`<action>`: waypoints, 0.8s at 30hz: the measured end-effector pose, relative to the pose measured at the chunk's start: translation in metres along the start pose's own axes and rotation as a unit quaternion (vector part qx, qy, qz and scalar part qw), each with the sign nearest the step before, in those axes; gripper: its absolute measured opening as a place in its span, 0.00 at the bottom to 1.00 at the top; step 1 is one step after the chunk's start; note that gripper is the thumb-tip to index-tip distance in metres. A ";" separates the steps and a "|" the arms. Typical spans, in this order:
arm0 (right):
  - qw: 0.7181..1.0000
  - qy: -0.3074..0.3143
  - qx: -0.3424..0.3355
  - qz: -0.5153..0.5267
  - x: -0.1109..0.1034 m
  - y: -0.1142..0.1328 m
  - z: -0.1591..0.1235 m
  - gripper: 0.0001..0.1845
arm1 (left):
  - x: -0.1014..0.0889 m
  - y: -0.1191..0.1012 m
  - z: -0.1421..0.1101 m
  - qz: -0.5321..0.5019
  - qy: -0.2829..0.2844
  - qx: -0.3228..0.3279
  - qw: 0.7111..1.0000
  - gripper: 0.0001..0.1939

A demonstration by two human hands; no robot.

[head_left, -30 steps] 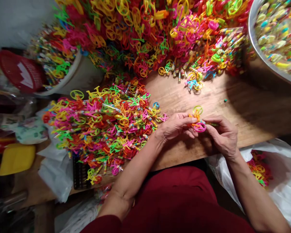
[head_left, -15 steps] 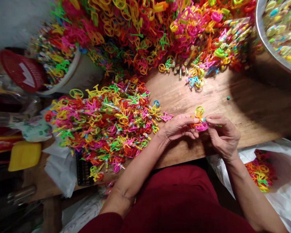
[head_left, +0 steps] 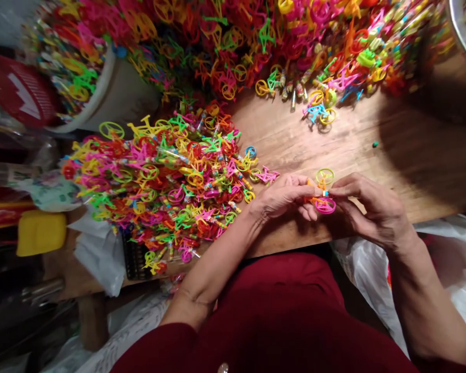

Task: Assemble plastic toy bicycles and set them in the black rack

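Note:
Between my two hands, just above the table, is a small plastic toy bicycle (head_left: 325, 205) with an orange frame, one yellow-green wheel and one pink wheel. My left hand (head_left: 285, 198) pinches its orange part from the left, the lower fingers curled loosely. From the right, the fingertips of my right hand (head_left: 373, 207) close on its middle, beside a small white and blue piece. What exactly those fingertips grip is partly hidden. A pink toy part (head_left: 267, 176) lies just behind my left wrist, at the edge of a heap of toy bicycles with candy-like tubes (head_left: 171, 186).
A larger heap of colourful toy parts (head_left: 225, 46) fills the back of the wooden table (head_left: 353, 140). At back left stands a full white bucket (head_left: 111, 88) beside a red basket (head_left: 23, 93). A metal-rimmed basin (head_left: 460, 36) is at back right. A white plastic bag (head_left: 365, 264) hangs below the front edge.
The view has shifted slightly. My right hand has turned and spread a little around the toy bicycle, and the green bit near its fingers no longer shows. My left hand keeps its hold.

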State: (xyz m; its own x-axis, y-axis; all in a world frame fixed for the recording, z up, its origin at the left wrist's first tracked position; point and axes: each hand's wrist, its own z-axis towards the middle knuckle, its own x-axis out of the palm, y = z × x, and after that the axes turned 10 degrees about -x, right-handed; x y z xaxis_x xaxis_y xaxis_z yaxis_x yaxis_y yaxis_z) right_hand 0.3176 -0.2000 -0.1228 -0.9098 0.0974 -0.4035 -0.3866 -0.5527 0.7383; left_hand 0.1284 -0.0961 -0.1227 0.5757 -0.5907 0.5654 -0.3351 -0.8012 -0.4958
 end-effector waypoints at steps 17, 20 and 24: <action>0.977 -0.061 0.136 -0.152 0.033 -0.048 -0.009 0.09 | -0.048 -0.092 -0.214 0.476 -0.802 0.145 0.329 0.14; 0.978 -0.038 0.108 -0.174 0.034 -0.050 0.004 0.09 | -0.044 -0.108 -0.167 0.509 -0.772 0.188 0.330 0.18; 0.978 -0.041 0.066 -0.193 0.032 -0.051 0.020 0.08 | -0.034 -0.134 -0.062 0.617 -0.579 0.113 0.521 0.14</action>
State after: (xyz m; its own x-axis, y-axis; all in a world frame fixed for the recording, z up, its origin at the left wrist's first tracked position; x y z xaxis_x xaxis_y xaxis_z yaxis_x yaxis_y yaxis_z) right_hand 0.3053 -0.1518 -0.1624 -0.6995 0.3470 -0.6248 -0.7146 -0.3511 0.6050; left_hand 0.1074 0.0253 -0.0343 0.1325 -0.0836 -0.9877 -0.9621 0.2288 -0.1484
